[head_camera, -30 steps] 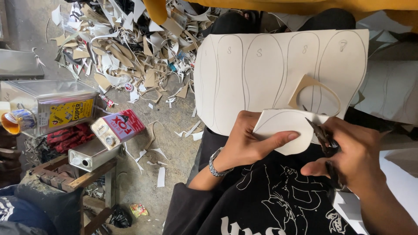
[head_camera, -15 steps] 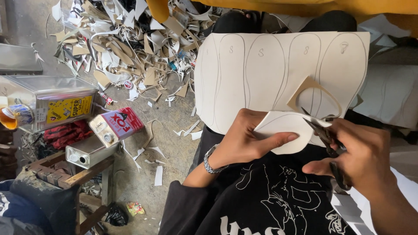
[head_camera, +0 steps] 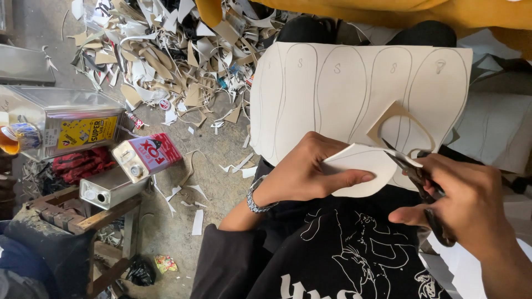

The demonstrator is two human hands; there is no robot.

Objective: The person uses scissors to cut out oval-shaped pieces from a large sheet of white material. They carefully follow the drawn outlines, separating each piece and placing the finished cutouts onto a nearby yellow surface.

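Note:
A large cream sheet [head_camera: 332,94] with several pencilled sole outlines lies across my lap. My left hand [head_camera: 305,171] pinches a partly cut sole-shaped piece [head_camera: 363,171] at the sheet's near edge, thumb on top. My right hand [head_camera: 471,205] is closed around dark scissors [head_camera: 418,177], whose blades bite into the sheet just right of that piece. A curled offcut strip [head_camera: 399,119] stands up above the blades. A metal bracelet [head_camera: 256,199] circles my left wrist.
A heap of paper and board scraps [head_camera: 166,55] covers the floor at upper left. Metal tins [head_camera: 66,119] and a red-labelled can [head_camera: 147,155] sit on a wooden stand [head_camera: 94,216] at left. Yellow cloth [head_camera: 443,14] hangs along the top edge.
The scissors have advanced a little along the outline, and my left hand has shifted slightly with the cut piece. The view has moved a bit.

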